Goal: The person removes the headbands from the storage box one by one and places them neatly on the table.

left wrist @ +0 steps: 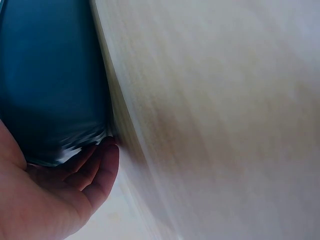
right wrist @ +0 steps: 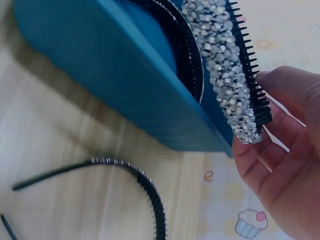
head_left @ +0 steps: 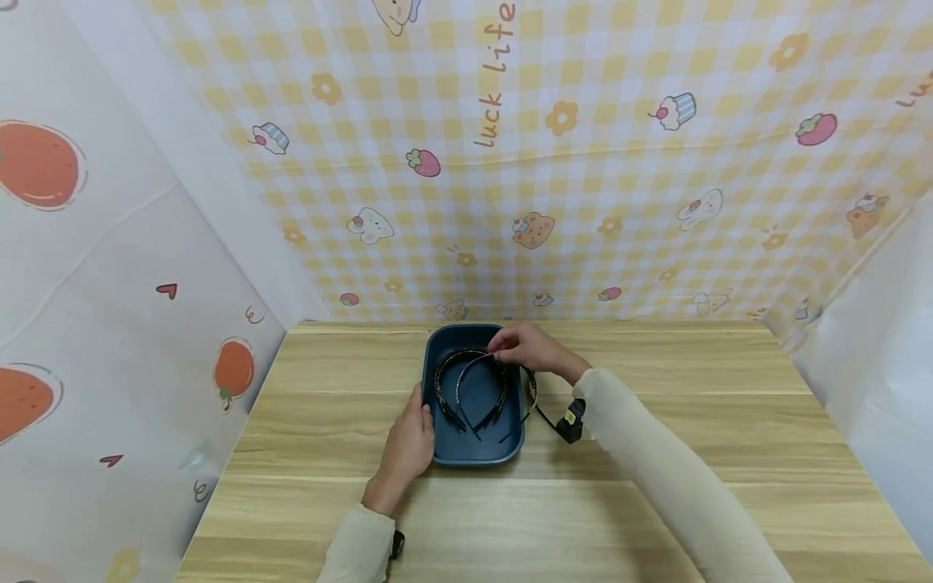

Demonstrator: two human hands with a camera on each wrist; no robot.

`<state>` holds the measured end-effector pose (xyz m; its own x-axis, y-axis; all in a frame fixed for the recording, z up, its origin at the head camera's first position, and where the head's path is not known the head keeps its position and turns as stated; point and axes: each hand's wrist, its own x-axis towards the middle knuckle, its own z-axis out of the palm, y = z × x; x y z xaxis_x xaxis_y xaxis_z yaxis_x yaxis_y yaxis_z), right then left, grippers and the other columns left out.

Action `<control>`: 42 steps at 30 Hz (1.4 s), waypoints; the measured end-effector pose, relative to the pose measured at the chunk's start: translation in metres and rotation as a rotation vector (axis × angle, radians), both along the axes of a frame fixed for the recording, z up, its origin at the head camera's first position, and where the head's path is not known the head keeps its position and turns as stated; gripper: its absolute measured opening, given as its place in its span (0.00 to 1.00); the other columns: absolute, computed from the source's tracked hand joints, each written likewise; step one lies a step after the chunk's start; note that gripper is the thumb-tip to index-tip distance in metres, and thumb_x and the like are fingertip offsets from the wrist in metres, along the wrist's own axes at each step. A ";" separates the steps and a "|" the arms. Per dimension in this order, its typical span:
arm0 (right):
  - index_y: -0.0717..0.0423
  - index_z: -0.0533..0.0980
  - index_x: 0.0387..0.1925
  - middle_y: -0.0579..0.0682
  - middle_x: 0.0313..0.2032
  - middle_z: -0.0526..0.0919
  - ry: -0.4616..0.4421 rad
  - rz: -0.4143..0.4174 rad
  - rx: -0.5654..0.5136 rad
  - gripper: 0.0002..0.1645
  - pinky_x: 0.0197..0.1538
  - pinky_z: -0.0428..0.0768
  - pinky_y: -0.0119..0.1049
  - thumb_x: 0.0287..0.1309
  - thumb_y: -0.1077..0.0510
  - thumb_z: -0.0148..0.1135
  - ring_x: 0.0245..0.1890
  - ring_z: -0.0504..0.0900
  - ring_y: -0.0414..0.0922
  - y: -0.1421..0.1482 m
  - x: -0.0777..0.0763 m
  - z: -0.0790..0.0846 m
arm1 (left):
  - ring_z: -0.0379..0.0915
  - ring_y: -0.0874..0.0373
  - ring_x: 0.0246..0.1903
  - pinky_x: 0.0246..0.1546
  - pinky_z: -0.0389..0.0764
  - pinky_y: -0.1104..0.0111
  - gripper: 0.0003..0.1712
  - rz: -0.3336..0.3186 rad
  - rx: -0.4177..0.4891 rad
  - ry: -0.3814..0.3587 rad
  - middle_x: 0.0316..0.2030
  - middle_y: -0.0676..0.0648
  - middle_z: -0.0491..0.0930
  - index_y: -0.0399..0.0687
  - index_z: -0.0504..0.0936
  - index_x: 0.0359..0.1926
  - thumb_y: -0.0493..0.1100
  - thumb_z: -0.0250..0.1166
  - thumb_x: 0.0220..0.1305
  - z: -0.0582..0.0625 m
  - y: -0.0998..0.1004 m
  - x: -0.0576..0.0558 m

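Observation:
A dark blue rectangular bin (head_left: 477,463) stands on the wooden table, with several black headbands (head_left: 439,385) lying inside. My left hand (head_left: 408,441) holds the bin's left side; in the left wrist view its fingers (left wrist: 102,175) bend against the bin's wall. Above the bin's far right part, my right hand (head_left: 535,350) pinches a headband (right wrist: 225,75) covered in clear rhinestones, with black comb teeth along its inner side. Its two ends hang over the bin. Beside the bin's right wall lies another dark headband (right wrist: 152,192), partly studded with stones.
The wood-grain table (head_left: 700,405) stretches to both sides of the bin. A yellow checked cloth (head_left: 466,202) with cartoon prints hangs behind it. To the left is a white printed sheet (head_left: 146,340). In the right wrist view, a dark tip (right wrist: 7,227) shows at the lower left edge.

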<state>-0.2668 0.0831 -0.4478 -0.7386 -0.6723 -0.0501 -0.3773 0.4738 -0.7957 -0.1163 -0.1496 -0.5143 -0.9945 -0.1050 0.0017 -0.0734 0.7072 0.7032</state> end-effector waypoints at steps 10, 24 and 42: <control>0.65 0.82 0.50 0.57 0.47 0.86 0.013 -0.048 0.015 0.13 0.50 0.82 0.43 0.68 0.64 0.59 0.46 0.85 0.49 0.022 -0.009 0.000 | 0.76 0.42 0.56 0.55 0.77 0.49 0.29 -0.004 -0.006 -0.002 0.69 0.34 0.65 0.34 0.53 0.76 0.39 0.44 0.79 -0.001 -0.001 -0.001; 0.66 0.81 0.50 0.61 0.47 0.85 0.033 -0.094 0.001 0.13 0.52 0.82 0.46 0.67 0.65 0.58 0.48 0.84 0.54 0.059 -0.012 -0.006 | 0.78 0.48 0.40 0.49 0.79 0.51 0.30 0.007 -0.013 -0.024 0.69 0.33 0.66 0.34 0.53 0.76 0.39 0.44 0.79 -0.002 0.000 0.000; 0.67 0.77 0.55 0.65 0.51 0.83 -0.022 -0.220 0.008 0.16 0.43 0.83 0.45 0.70 0.63 0.57 0.50 0.83 0.58 0.117 -0.018 -0.027 | 0.75 0.43 0.56 0.58 0.75 0.48 0.30 0.001 0.000 -0.015 0.70 0.34 0.64 0.34 0.53 0.76 0.38 0.44 0.79 -0.002 0.001 -0.001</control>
<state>-0.2846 0.2005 -0.4747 -0.8663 -0.4942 -0.0726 -0.2464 0.5492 -0.7985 -0.1177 -0.1485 -0.5168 -0.9943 -0.1057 -0.0135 -0.0847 0.7071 0.7020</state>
